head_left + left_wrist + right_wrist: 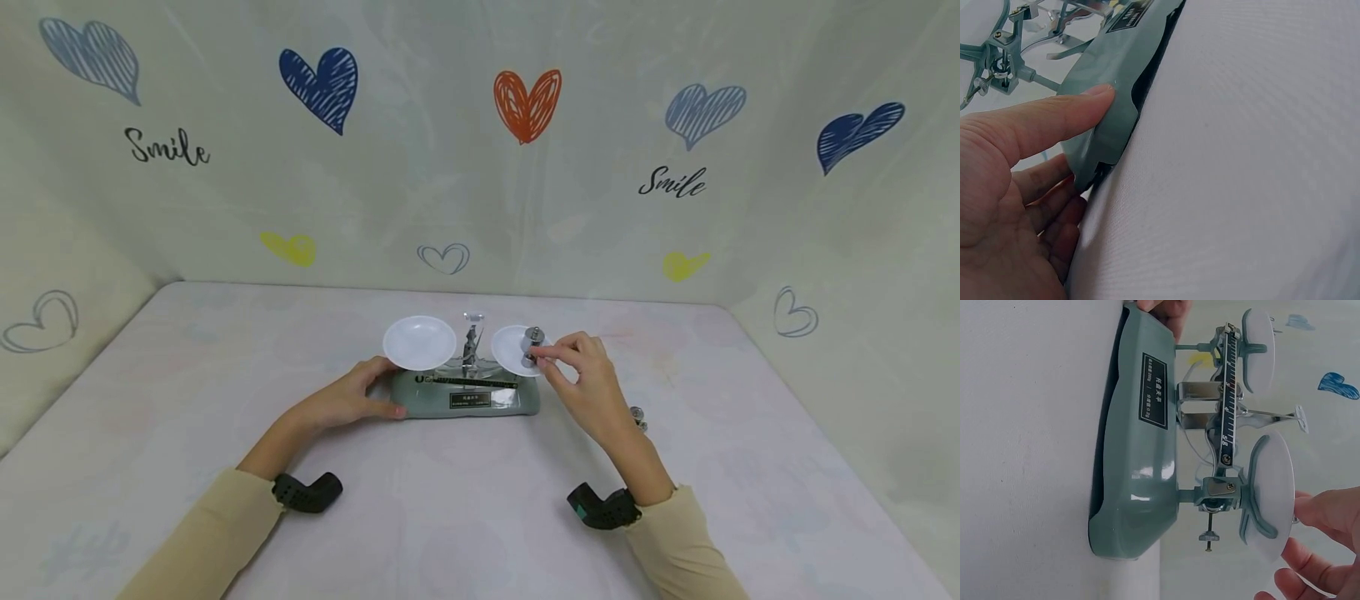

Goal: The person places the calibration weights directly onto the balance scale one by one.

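A green tray balance (465, 396) with two white pans stands on the table. My left hand (348, 392) grips the left end of its base, thumb on the front face and fingers behind, as the left wrist view (1029, 169) shows. Over the right pan (506, 348), my right hand (585, 379) pinches a small metal weight (529, 360) between thumb and forefinger. A larger knobbed weight (533, 335) stands just behind it on that pan. In the right wrist view the pan (1275, 494) hides nearly all of the pinched weight. The left pan (420, 342) holds nothing.
Several small metal weights (638, 417) lie on the table to the right, partly behind my right forearm. A pale cloth covers the table (450, 517). Behind it hangs a curtain (420, 167) printed with hearts.
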The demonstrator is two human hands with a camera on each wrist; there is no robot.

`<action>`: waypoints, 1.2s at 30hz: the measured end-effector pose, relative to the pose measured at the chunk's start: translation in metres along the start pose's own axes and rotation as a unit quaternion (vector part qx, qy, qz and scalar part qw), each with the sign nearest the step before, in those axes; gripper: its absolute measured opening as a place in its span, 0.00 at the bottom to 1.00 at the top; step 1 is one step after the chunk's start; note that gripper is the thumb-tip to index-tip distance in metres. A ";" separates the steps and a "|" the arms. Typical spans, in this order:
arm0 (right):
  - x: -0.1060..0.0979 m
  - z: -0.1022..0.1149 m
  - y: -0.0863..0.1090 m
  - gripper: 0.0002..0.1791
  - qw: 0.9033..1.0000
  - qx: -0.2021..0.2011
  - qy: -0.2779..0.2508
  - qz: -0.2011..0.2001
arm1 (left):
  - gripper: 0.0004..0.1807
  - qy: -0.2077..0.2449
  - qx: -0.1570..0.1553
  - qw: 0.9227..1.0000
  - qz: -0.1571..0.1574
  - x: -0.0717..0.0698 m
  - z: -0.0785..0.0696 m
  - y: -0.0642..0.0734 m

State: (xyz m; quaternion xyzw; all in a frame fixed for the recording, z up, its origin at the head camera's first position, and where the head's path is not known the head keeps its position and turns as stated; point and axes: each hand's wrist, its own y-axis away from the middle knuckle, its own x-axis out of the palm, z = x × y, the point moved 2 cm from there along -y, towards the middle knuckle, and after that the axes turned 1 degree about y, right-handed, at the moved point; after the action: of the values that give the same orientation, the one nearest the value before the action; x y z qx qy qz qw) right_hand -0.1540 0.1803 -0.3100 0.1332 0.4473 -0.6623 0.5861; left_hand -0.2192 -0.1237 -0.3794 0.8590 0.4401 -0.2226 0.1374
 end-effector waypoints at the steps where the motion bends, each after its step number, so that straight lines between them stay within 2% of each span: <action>1: 0.000 0.000 0.000 0.10 1.000 -0.003 0.003 0.001 | 0.42 -0.002 0.003 1.000 0.001 0.000 0.000 0.000; 6: 0.001 0.001 0.000 0.12 1.000 -0.016 0.014 0.005 | 0.41 -0.004 0.011 1.000 0.001 0.000 0.001 0.000; 11: 0.001 0.000 0.001 0.14 1.000 -0.012 0.018 0.014 | 0.41 -0.001 0.011 1.000 0.002 0.000 0.001 0.000; 27: 0.000 0.002 0.001 0.15 0.999 -0.003 0.029 0.027 | 0.43 0.005 -0.013 1.000 -0.001 0.000 0.001 0.001; 36: -0.018 -0.004 -0.002 0.13 0.999 0.020 0.017 0.031 | 0.42 0.004 -0.005 1.000 -0.001 0.000 0.001 0.001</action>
State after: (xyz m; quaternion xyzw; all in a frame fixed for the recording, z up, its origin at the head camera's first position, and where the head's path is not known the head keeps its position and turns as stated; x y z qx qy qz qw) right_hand -0.1527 0.1950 -0.2988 0.1693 0.4395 -0.6505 0.5958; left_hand -0.2187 -0.1241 -0.3801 0.8586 0.4429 -0.2172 0.1395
